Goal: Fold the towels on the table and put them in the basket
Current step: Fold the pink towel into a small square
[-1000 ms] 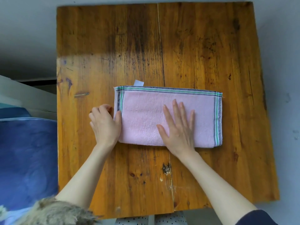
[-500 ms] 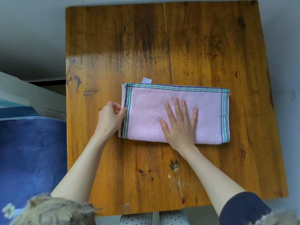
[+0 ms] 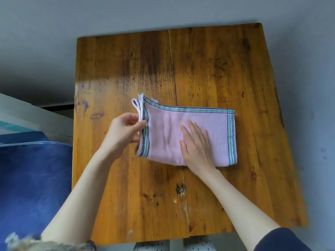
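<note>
Left grip (image 3: 125,131) pinching and lifting pink towel's (image 3: 213,127) striped left edge, right grip (image 3: 197,147) lying flat, fingers straight, pressing towel onto wooden desk (image 3: 217,69).

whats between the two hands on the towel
In the head view, only bare pink towel lies between the left hand, pinching its raised striped end, and the right hand, pressing flat.

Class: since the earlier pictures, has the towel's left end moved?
Yes. The left hand has lifted the pink towel's left end off the table; the right end stays flat under the right hand.
</note>
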{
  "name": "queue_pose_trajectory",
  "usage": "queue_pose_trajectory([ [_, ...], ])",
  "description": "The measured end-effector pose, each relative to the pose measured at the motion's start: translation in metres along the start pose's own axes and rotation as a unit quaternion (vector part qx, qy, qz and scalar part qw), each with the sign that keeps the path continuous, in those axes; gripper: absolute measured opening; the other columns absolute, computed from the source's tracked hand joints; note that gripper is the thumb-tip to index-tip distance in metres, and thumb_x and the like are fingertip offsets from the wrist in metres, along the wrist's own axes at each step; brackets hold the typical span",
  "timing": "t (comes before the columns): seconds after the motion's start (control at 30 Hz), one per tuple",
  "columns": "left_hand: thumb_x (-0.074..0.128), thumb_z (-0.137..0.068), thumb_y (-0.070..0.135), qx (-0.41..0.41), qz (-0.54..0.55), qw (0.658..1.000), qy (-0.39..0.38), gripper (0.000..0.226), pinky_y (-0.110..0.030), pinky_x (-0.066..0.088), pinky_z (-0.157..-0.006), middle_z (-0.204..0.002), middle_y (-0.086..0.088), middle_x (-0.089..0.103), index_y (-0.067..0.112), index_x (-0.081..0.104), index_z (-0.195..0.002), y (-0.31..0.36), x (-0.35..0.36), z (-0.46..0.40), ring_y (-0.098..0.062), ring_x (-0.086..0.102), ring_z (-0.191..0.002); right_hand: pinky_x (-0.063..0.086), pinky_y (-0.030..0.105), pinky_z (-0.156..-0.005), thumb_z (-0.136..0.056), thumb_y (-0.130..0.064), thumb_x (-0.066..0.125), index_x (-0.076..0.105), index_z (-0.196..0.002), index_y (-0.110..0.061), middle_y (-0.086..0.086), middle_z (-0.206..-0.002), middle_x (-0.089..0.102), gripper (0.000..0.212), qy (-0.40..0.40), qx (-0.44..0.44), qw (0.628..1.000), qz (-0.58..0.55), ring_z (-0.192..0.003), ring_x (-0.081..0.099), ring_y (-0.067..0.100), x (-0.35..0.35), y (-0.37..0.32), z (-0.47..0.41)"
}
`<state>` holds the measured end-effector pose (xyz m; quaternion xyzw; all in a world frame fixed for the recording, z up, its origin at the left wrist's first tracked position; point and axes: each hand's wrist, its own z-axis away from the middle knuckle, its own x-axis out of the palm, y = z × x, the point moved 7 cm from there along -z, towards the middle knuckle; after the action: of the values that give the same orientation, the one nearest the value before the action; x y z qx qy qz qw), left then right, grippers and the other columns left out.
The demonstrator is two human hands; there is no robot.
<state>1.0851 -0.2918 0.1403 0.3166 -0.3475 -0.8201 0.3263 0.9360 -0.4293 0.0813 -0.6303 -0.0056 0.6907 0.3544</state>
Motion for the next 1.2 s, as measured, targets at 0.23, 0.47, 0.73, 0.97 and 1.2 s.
queue_pose_trajectory([
  [0.23,0.066,-0.083,0.015,0.075,-0.084,0.993,-0.026,0.016,-0.032,0.057,-0.055,-0.080,0.001,0.058,0.013,0.058,-0.097,0.051,0.097,0.022,-0.010,0.058,-0.050,0.045,0.016,-0.082,-0.095,-0.008,0.047,0.059,-0.121,-0.006,0.007,-0.118,0.057,0.029,0.095,0.080,0.978,-0.167,-0.105,0.058,0.018,-0.060,0.076,0.050],
  [0.47,0.057,-0.088,0.016,0.117,-0.232,0.966,-0.016,0.014,-0.036,0.052,-0.065,-0.083,0.000,0.058,0.013,0.054,-0.101,0.042,0.187,0.021,-0.019,0.058,-0.074,0.045,0.007,-0.073,-0.096,-0.016,0.050,0.063,-0.112,-0.013,-0.004,-0.103,0.062,0.022,0.038,0.182,0.939,-0.288,-0.092,0.057,0.007,-0.056,0.129,0.059],
  [0.73,0.055,-0.088,0.016,0.192,-0.236,0.952,0.026,0.013,-0.039,0.048,-0.071,-0.091,-0.004,0.059,0.011,0.054,-0.100,0.046,0.230,0.035,-0.023,0.058,-0.081,0.054,0.031,-0.088,-0.100,-0.020,0.039,0.058,-0.123,-0.012,0.002,-0.112,0.064,0.031,-0.009,0.225,0.881,-0.415,-0.101,0.063,0.016,-0.044,0.151,0.059],
  [0.97,0.049,-0.092,0.016,0.161,-0.310,0.937,-0.024,0.028,-0.042,0.047,-0.079,-0.114,-0.012,0.058,0.009,0.051,-0.119,0.017,0.253,0.029,-0.030,0.056,-0.098,0.055,0.035,-0.088,-0.101,-0.029,0.034,0.055,-0.126,-0.015,0.005,-0.113,0.064,0.036,-0.060,0.241,0.855,-0.455,-0.103,0.062,0.017,-0.037,0.159,0.048],
  [1.2,0.050,-0.092,0.015,0.199,-0.291,0.936,0.000,0.038,-0.045,0.046,-0.079,-0.113,-0.011,0.055,0.010,0.048,-0.129,0.022,0.250,0.040,-0.031,0.056,-0.094,0.054,0.029,-0.074,-0.101,-0.037,0.032,0.064,-0.108,-0.012,0.000,-0.088,0.068,0.040,-0.097,0.278,0.796,-0.529,-0.079,0.065,0.015,-0.056,0.160,0.000],
])
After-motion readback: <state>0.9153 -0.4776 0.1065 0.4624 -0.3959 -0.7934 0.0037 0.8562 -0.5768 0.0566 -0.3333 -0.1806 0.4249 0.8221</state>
